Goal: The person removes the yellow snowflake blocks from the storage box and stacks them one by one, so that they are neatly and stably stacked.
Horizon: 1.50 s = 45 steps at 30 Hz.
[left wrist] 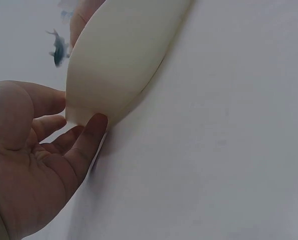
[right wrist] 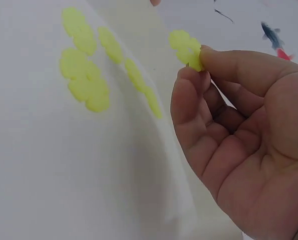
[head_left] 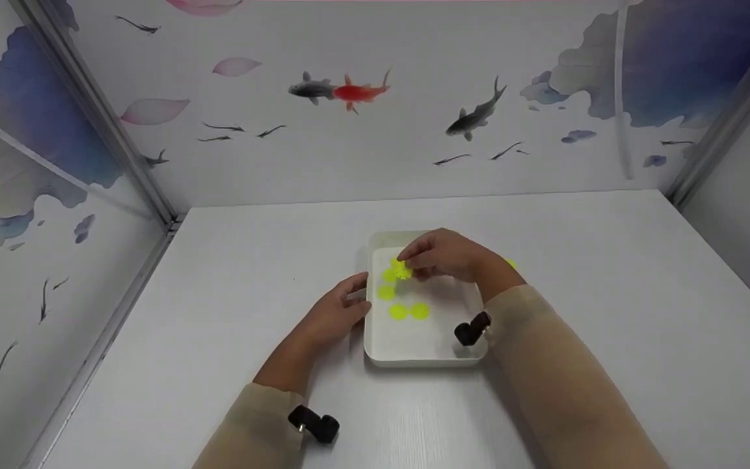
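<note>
My right hand (head_left: pixel 446 254) is over the far part of a shallow white tray (head_left: pixel 427 358). Between thumb and fingertips it pinches a small yellow flower-shaped piece (right wrist: pixel 185 48), thin with a scalloped edge. Several similar yellow pieces (head_left: pixel 419 311) lie flat on the tray floor, some near its left wall. Against the outside of the tray's left wall rests my left hand (head_left: pixel 336 312), thumb and fingers spread apart and touching the wall. The left wrist view shows its thumb low on the tray's side (left wrist: pixel 123 50) and fingertips at the edge.
A bit of yellow (head_left: pixel 510 264) shows past the tray's right side, partly hidden by my right forearm. The white table (head_left: pixel 251 260) meets panels (head_left: pixel 401 156) printed with fish and lotus leaves at the back and sides. Each sleeve carries a small black camera (head_left: pixel 313 423).
</note>
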Motion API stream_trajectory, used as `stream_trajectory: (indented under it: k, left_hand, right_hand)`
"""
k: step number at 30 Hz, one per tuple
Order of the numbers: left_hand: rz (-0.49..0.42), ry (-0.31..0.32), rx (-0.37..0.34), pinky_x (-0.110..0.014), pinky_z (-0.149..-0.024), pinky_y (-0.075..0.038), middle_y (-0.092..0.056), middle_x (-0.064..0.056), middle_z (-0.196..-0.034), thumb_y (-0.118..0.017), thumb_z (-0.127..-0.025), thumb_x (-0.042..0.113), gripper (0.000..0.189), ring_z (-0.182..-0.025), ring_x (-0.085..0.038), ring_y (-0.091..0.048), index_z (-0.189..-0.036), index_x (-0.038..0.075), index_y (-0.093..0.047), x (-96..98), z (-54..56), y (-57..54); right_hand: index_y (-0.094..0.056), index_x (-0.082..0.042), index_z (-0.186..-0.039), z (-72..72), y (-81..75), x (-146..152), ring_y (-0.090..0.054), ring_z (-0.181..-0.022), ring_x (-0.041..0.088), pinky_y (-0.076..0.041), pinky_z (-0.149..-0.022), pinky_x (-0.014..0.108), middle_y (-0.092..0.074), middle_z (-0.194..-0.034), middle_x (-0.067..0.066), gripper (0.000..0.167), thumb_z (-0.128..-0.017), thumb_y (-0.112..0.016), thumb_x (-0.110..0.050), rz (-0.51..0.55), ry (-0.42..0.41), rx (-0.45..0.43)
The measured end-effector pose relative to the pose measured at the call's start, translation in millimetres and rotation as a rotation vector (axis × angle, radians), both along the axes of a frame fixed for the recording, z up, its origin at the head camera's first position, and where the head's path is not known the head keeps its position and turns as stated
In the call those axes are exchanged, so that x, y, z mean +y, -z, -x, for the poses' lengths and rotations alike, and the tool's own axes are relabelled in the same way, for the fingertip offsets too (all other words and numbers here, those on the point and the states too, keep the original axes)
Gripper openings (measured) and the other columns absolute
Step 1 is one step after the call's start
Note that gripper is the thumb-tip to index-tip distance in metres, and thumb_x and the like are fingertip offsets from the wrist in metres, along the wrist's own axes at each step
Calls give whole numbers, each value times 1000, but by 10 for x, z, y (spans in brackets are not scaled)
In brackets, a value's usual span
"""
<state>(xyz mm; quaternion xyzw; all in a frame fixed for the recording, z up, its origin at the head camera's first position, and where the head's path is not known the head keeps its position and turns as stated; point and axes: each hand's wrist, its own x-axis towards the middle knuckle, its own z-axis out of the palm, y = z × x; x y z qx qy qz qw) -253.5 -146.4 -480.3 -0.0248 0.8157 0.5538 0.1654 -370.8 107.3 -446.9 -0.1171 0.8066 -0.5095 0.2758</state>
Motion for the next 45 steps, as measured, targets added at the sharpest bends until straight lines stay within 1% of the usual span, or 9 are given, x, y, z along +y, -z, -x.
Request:
stream_trajectory:
  k: [5, 10, 17, 25, 29, 32, 35, 39, 45]
  left_hand:
    - [-18, 37, 39, -45, -123, -48, -43, 2, -170, -62, -108, 25, 63, -155, -24, -50, -167, 28, -38, -27, 0, 27]
    - [-4, 33, 54, -46, -124, -46, -44, 1, -170, -62, -108, 25, 62, -156, -25, -47, -166, 28, -39, -33, 2, 30]
    - [6, 16, 34, -45, -123, -47, -44, 3, -169, -63, -108, 26, 63, -156, -24, -47, -166, 31, -40, -22, 10, 42]
    - [17, 9, 37, -46, -124, -45, -44, 3, -169, -63, -108, 26, 62, -157, -26, -46, -165, 31, -41, -8, 2, 24]
    - [6, 1, 27, -46, -124, -46, -44, 3, -169, -63, -107, 25, 62, -156, -25, -47, -165, 32, -41, -3, -1, 22]
    - [-26, 9, 25, -45, -123, -47, -43, 2, -170, -62, -108, 24, 62, -155, -24, -48, -166, 30, -40, -8, -1, 32]
    - [-52, 15, 24, -44, -122, -48, -42, 1, -171, -62, -108, 22, 63, -154, -24, -49, -166, 28, -39, -13, 5, 44]
    - [-35, 5, 19, -44, -123, -48, -42, 3, -170, -63, -108, 24, 63, -156, -24, -47, -166, 30, -39, -8, 8, 41]
    - [-16, 1, 19, -44, -122, -48, -43, 4, -170, -64, -108, 25, 63, -155, -24, -49, -166, 32, -40, -9, 0, 34]
  right_hand:
    - [-79, -11, -120, -62, -114, 97, -70, -93, 22, -64, -90, 30, -75, -111, 10, 22, -102, -75, -22, 98, 45, 11]
    - [-78, -10, -122, -121, -163, 258, -71, -93, 21, -64, -88, 30, -75, -113, 8, 24, -102, -75, -22, 131, 100, 22]
    - [-75, -7, -125, -185, -132, 569, -70, -92, 18, -65, -89, 29, -74, -111, 5, 27, -103, -73, -22, 145, 156, 61]
    - [-73, -6, -128, -242, -85, 964, -71, -93, 16, -64, -89, 27, -74, -117, 2, 30, -103, -73, -22, 188, 304, 59]
    - [-71, -4, -130, -267, -54, 1151, -71, -93, 14, -64, -90, 26, -75, -115, 1, 34, -103, -74, -25, 202, 350, 69]
    - [-69, -3, -132, -273, -21, 1272, -71, -94, 14, -63, -91, 25, -75, -115, 0, 40, -101, -77, -28, 199, 361, 73]
    - [-68, -3, -134, -272, 21, 1374, -71, -98, 15, -63, -92, 24, -74, -119, 1, 45, -100, -78, -31, 185, 371, 80]
    - [-68, -6, -137, -263, 85, 1478, -70, -104, 16, -62, -94, 23, -70, -129, 2, 48, -100, -77, -36, 143, 404, 72]
    - [-66, -9, -141, -244, 186, 1566, -68, -113, 17, -61, -96, 22, -62, -143, 7, 48, -102, -74, -36, 87, 442, 25]
